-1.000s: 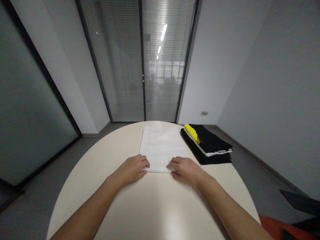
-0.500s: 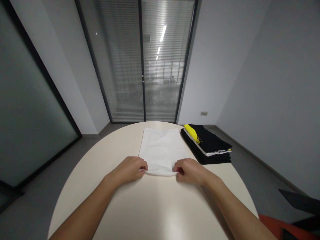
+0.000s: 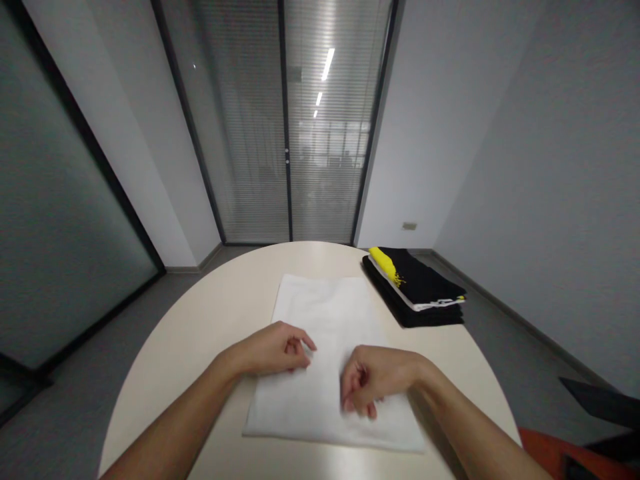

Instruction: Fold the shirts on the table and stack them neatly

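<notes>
A white cloth lies flat on the table, a long panel whose near edge stretches toward me. My left hand hovers at its left side, fingers bent and parted with nothing between them. Over the right half of the same cloth is my right hand, its loosely curled fingers pointing down and slightly smeared by motion. No fabric shows pinched in either hand. Whether the right fingertips touch the cloth I cannot tell.
A stack of folded black fabric stands at the table's right edge, with a yellow print and a white layer showing. The round cream table curves away on both sides. A red and black chair is at lower right.
Both hands have let go of the cloth's near edge. The cloth has been unfolded toward me and its far edge sits a little nearer. The right hand has come closer to me.
</notes>
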The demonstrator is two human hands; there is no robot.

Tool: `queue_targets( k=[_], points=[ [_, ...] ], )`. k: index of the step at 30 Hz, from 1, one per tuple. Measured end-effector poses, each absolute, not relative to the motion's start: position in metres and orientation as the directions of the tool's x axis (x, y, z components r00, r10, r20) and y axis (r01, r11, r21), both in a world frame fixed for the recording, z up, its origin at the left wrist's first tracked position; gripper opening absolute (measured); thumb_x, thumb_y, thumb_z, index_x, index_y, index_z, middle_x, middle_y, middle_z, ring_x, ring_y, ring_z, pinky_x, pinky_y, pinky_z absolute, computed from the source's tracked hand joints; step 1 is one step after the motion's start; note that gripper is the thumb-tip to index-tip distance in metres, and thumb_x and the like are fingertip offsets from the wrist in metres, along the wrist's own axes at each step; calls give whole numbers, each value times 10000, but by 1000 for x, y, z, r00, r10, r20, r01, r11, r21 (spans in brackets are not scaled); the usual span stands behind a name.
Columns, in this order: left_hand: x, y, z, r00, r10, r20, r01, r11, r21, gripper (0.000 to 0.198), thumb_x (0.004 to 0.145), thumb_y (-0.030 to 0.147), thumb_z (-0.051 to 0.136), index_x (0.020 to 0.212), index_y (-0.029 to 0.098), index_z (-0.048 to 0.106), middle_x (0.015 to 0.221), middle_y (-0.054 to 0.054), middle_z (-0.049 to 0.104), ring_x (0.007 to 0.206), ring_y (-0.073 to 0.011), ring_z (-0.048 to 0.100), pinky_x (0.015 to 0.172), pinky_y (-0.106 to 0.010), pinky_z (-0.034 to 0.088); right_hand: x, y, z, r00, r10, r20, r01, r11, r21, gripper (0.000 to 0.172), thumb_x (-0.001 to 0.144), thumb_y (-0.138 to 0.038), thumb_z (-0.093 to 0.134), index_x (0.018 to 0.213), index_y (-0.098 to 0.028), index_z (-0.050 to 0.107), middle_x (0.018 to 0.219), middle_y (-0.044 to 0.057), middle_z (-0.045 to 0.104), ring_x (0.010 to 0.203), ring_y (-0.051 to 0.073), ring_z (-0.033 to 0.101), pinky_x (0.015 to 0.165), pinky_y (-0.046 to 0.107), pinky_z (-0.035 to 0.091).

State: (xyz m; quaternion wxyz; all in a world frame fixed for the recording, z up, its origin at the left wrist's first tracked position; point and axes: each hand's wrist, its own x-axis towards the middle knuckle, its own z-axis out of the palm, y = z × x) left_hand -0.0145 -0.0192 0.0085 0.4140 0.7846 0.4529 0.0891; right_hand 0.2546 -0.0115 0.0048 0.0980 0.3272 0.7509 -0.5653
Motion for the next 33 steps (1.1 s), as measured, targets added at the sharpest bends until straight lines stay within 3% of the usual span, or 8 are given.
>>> queue_targets(
  k=[3, 5, 7, 10, 15, 20, 24, 33],
  points=[
    [-9, -12, -9, 536, 827, 170, 678, -542, 497, 512, 884, 408, 614, 1373, 262, 580, 1465, -85, 542, 1347, -279, 496, 1122, -442, 376, 249, -8, 3, -730, 675, -103, 532, 467, -706, 395, 855, -453, 653, 1130, -183, 742, 1023, 101, 745, 957, 229, 688, 850, 333, 528],
    [-9, -8, -22, 558, 806, 195, 723, -588, 363, 646, 893, 489, 605, 1488, 293, 446, 1624, -67, 293, 1501, -325, 231, 1204, -524, 213, 247, -5, 0, -705, 703, 92, 545, 620, -565, 549, 849, -482, 671, 1334, -228, 632, 1381, 131, 601, 1316, 307, 506, 1115, 470, 366],
    [-12, -5, -32, 554, 823, 130, 764, -564, 313, 678, 924, 558, 534, 1530, 300, 371, 1648, -67, 212, 1525, -336, 123, 1211, -567, 156, 249, -1, -5, -709, 701, 83, 588, 651, -480, 731, 838, -570, 665, 1476, -263, 483, 1573, 124, 384, 1482, 346, 259, 1202, 560, 170],
    [-15, -1, -40, 532, 843, 74, 796, -528, 297, 637, 976, 584, 412, 1538, 293, 351, 1636, -60, 252, 1526, -307, 141, 1220, -564, 123, 255, 5, -14, -705, 708, -29, 637, 615, -465, 773, 881, -648, 565, 1536, -282, 379, 1618, 113, 290, 1511, 340, 178, 1210, 584, 108],
    [-15, 4, -43, 473, 873, 120, 821, -486, 300, 562, 999, 542, 379, 1501, 290, 418, 1620, -49, 303, 1518, -303, 181, 1217, -590, 92, 266, 15, -24, -621, 778, 98, 679, 596, -429, 565, 942, -529, 529, 1424, -236, 547, 1539, 125, 437, 1449, 294, 344, 1193, 484, 249],
    [-27, 17, -48, 136, 944, 302, 905, -242, 351, 477, 968, 355, 467, 1382, 126, 531, 1529, -172, 433, 1409, -291, 410, 1160, -432, 325, 278, 28, -28, -271, 938, 215, 884, 331, -330, 373, 933, -334, 549, 1248, -165, 655, 1349, 170, 585, 1225, 282, 558, 1040, 398, 415],
    [-40, 26, -49, -20, 972, 235, 868, -100, 486, 432, 925, 263, 513, 1342, 151, 514, 1180, -133, 693, 1022, -247, 671, 906, -361, 498, 288, 34, -28, -22, 990, 136, 944, 66, -323, 347, 932, -353, 537, 1217, -181, 639, 1116, 158, 686, 962, 276, 668, 814, 352, 468],
    [-40, 31, -50, -75, 988, 132, 853, -5, 522, 450, 912, 305, 573, 1337, 205, 463, 1088, -95, 705, 867, -209, 685, 757, -287, 460, 301, 48, -35, 54, 996, 68, 916, -22, -400, 290, 917, -352, 572, 1136, -179, 649, 1020, 136, 742, 961, 267, 697, 808, 332, 463]
  ],
)
